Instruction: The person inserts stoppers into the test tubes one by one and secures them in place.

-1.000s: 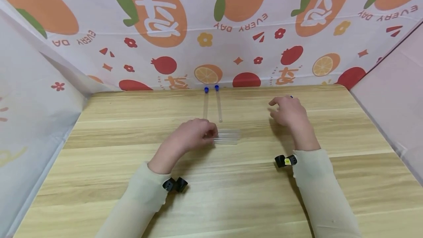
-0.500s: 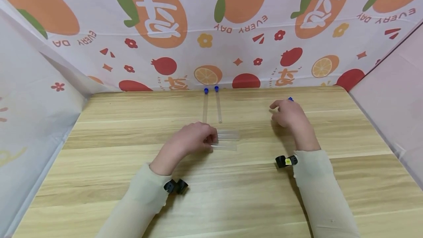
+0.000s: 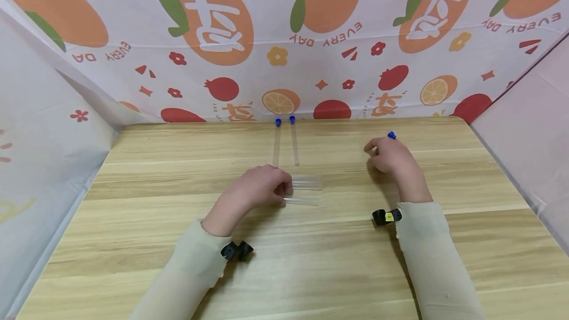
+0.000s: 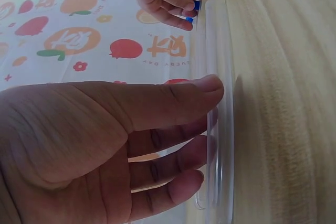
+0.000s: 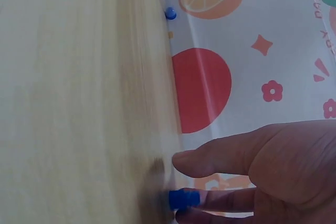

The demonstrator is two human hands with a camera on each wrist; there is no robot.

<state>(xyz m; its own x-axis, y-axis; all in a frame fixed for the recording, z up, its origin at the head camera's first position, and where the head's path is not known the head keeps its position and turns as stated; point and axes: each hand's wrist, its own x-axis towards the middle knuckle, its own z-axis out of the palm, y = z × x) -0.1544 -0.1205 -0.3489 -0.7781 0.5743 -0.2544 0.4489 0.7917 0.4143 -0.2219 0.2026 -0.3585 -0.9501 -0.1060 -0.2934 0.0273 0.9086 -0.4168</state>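
My left hand point(image 3: 284, 192) pinches one end of a clear uncapped tube point(image 3: 303, 201) that lies on the wooden table point(image 3: 178, 172); the left wrist view shows thumb and fingers point(image 4: 210, 85) curled round the tube point(image 4: 216, 129). A few more clear tubes point(image 3: 307, 182) lie just beyond it. My right hand point(image 3: 378, 148), at the right, pinches a small blue cap point(image 3: 391, 135) low against the table. In the right wrist view the cap point(image 5: 184, 199) sits between thumb and finger.
Two clear tubes with blue caps point(image 3: 276, 143) point(image 3: 294, 143) lie side by side at the table's far edge. A fruit-print cloth wall point(image 3: 284, 38) closes the back, and plain cloth walls close both sides. Bare wood stretches near me.
My left hand has drawn one clear tube toward me, away from the others. My right hand's fingers have curled in round the blue cap.
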